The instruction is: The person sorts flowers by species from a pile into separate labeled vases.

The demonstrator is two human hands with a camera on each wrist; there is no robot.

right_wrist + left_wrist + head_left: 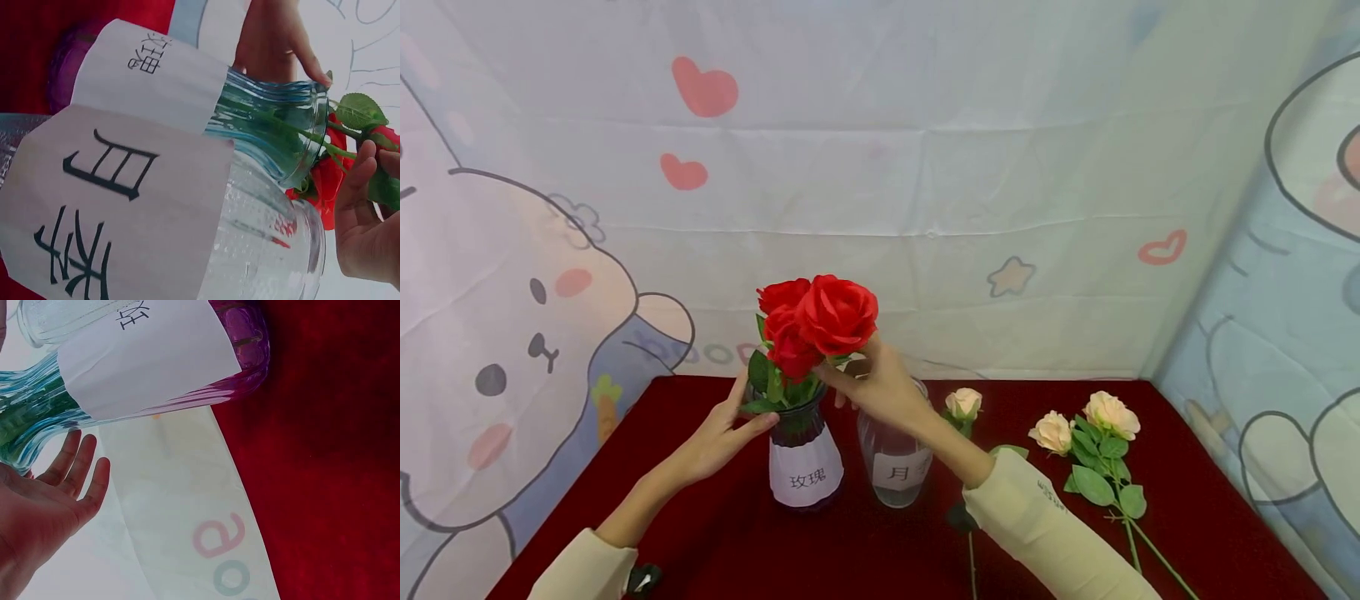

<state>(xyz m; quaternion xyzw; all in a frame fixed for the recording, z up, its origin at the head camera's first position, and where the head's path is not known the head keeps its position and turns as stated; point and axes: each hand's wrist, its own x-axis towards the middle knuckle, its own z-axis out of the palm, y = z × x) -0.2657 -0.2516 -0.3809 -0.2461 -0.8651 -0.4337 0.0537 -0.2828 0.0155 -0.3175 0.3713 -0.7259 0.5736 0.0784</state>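
Observation:
Three red roses stand in a purple-and-blue glass vase with a white paper label. My left hand lies against the vase's neck on its left side, fingers straight; in the left wrist view the open palm sits just beside the blue neck. My right hand pinches the stem of the front rose just under its bloom; in the right wrist view its fingers curl round green stem and leaf next to the vase's rim.
A clear glass vase with its own label stands right of the purple one, under my right wrist. Three peach roses lie on the red tablecloth to the right. A cartoon-print fabric backdrop closes in the back and sides.

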